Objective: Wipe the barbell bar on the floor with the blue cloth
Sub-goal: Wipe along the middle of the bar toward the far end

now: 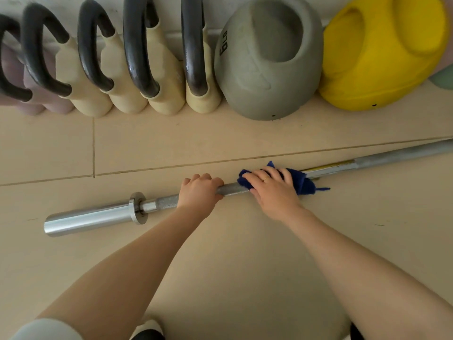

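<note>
The barbell bar [232,188] is found lying on the beige tiled floor [245,253], running from a chrome sleeve at the 8 o'clock side of the frame up toward the 3 o'clock edge. A collar separates the sleeve from the knurled shaft. A yellowish marked section is seen on the shaft further toward 3 o'clock.

The left hand [198,192] is clenched around the knurled shaft, just to the 3 o'clock side of the collar, with the fingers curled over the far side of the bar. The right hand [272,190] is pressed down on the blue cloth [300,181], which is bunched over the shaft; the fingers are spread and bent over the fabric, gripping cloth and bar together. A ring is worn on one finger of this hand. Loose cloth ends are seen sticking out at the hand's 12 and 3 o'clock sides. A short bare stretch of shaft is left visible between the two hands, which are near each other but apart.

Along the wall, at 12 o'clock from the bar and well apart from it, a row of kettlebells is noted: a grey kettlebell [267,62], a yellow kettlebell [382,57] at its 3 o'clock side, and several cream and mauve ones with dark handles [137,50] toward 9 o'clock.

A shoe tip [147,330] is partly visible at 6 o'clock.
</note>
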`<state>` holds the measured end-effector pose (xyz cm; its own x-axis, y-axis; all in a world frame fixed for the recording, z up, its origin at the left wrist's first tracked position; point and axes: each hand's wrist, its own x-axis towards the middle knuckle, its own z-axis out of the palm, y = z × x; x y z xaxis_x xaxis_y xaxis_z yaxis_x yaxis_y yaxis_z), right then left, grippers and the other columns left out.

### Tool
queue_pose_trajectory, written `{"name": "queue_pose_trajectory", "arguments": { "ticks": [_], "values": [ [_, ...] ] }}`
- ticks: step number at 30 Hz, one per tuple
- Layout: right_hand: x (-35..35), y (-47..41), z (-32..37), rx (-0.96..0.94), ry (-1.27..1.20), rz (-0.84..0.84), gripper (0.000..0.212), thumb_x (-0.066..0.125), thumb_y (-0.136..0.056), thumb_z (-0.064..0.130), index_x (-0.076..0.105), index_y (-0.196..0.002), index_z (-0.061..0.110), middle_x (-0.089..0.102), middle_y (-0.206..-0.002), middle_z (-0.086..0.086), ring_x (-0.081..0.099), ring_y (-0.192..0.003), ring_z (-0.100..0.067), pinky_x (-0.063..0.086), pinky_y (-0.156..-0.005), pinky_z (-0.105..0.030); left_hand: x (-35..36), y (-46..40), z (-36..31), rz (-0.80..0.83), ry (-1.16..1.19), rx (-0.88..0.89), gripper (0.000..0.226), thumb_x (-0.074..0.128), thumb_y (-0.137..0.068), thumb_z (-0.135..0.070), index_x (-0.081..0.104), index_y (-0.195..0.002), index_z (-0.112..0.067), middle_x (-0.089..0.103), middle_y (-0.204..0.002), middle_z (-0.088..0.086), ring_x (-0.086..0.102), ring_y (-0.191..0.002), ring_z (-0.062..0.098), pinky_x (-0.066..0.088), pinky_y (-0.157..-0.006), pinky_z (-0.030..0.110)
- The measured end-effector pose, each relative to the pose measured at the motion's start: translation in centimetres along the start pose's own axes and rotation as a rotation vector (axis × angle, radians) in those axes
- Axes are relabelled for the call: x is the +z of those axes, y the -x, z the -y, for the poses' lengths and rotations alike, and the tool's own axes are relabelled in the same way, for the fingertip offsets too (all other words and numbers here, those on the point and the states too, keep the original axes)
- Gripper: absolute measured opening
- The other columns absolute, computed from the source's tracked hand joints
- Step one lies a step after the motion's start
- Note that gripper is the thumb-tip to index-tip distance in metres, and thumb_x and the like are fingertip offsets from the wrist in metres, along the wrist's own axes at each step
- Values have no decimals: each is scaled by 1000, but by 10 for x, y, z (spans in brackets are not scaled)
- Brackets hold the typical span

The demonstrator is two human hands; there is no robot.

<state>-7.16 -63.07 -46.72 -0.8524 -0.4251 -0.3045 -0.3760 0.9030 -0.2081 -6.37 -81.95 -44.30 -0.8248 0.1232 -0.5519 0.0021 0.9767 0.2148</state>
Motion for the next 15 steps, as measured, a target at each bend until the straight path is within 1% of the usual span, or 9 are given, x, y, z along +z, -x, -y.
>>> {"name": "queue_pose_trajectory", "arguments": {
  "ticks": [1, 3, 6, 7, 9, 12, 14, 15],
  "values": [
    [-4, 0, -8, 11, 12, 14, 35, 36, -98, 27, 43, -132, 24, 53, -131, 2, 41, -124, -24, 20, -104, -38, 0, -1, 0, 7, 0, -5, 34, 50, -95, -34, 51, -128, -28, 57, -117, 3, 50, -111, 25, 36, -92, 33],
    [-7, 2, -18, 111, 24, 5, 31, 34, -99, 25, 46, -128, 21, 56, -126, -1, 46, -119, -25, 20, -106, -38, 0, -2, -1, 11, 3, -13, 33, 52, -94, -34, 51, -127, -28, 56, -117, 2, 50, -112, 24, 36, -93, 33],
    [-5, 0, -6, 288, -16, -53, 25, 38, -98, 20, 52, -117, 12, 60, -119, -9, 49, -113, -31, 23, -106, -40, 2, 0, -2, -1, -3, -11, 33, 51, -94, -34, 51, -126, -29, 56, -118, 1, 50, -111, 24, 36, -93, 32],
    [-4, -3, 2, 311, -38, -45, 24, 39, -97, 19, 52, -116, 10, 59, -119, -11, 48, -113, -32, 23, -106, -41, 3, 0, -3, 1, -11, -11, 32, 51, -94, -34, 51, -126, -28, 56, -117, 1, 50, -111, 24, 36, -92, 32],
    [0, -8, 15, 254, -33, 8, 25, 37, -99, 21, 49, -117, 10, 55, -124, -10, 44, -115, -32, 23, -105, -40, 2, -2, -4, 19, -33, -12, 30, 52, -94, -32, 52, -124, -26, 56, -116, 2, 50, -109, 25, 37, -91, 32],
    [-6, -9, 12, 91, 8, 53, 27, 35, -100, 21, 44, -124, 12, 51, -129, -7, 44, -115, -31, 26, -103, -39, -3, -6, -9, 63, -71, -10, 28, 52, -94, -29, 53, -122, -23, 56, -114, 4, 51, -108, 26, 37, -89, 33],
    [-10, -9, -1, 5, 31, 86, 28, 38, -97, 17, 43, -125, 16, 53, -126, -4, 47, -114, -29, 28, -103, -38, -6, -8, -10, 83, -77, -16, 27, 52, -94, -27, 53, -121, -22, 56, -115, 5, 51, -108, 27, 38, -88, 33],
    [-13, -10, -10, 6, 38, 105, 26, 39, -96, 17, 45, -122, 18, 56, -123, -4, 50, -112, -28, 29, -102, -37, -6, -9, -9, 87, -76, -15, 28, 52, -94, -27, 53, -121, -21, 56, -115, 6, 51, -108, 27, 38, -88, 33]
  ]
}}
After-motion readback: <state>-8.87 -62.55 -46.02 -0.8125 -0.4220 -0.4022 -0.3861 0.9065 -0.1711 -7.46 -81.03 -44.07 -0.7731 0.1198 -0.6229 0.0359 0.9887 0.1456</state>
